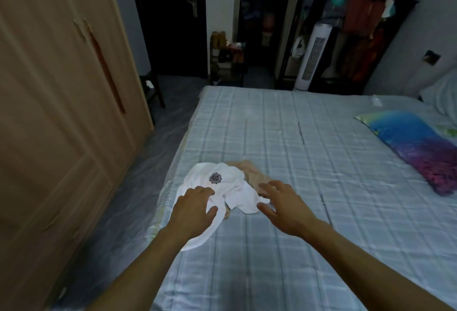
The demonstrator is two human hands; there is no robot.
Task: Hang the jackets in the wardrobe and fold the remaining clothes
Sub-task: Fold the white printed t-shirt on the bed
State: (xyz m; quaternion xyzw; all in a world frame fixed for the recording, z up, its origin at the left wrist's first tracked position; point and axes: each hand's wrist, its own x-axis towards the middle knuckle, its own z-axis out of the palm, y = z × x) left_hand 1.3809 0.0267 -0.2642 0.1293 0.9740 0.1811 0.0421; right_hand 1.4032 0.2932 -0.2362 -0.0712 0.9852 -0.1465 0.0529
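A crumpled white garment [222,184] with a small dark flower print lies near the left edge of the bed [284,137]. A beige garment [252,172] lies bunched partly under it, on its far right side. My left hand [194,208] hovers over the white garment's near left part, fingers spread, holding nothing. My right hand [282,203] is spread over the right end of the white garment and the beige one, also holding nothing. The wooden wardrobe [61,88] stands at the left with its doors closed.
The bed has a blue checked sheet. A blue and purple pillow [418,147] lies at the right. A strip of floor [153,162] runs between bed and wardrobe. At the back stand a white tower fan [314,58], a loaded clothes rack [363,26] and a dark stool [153,88].
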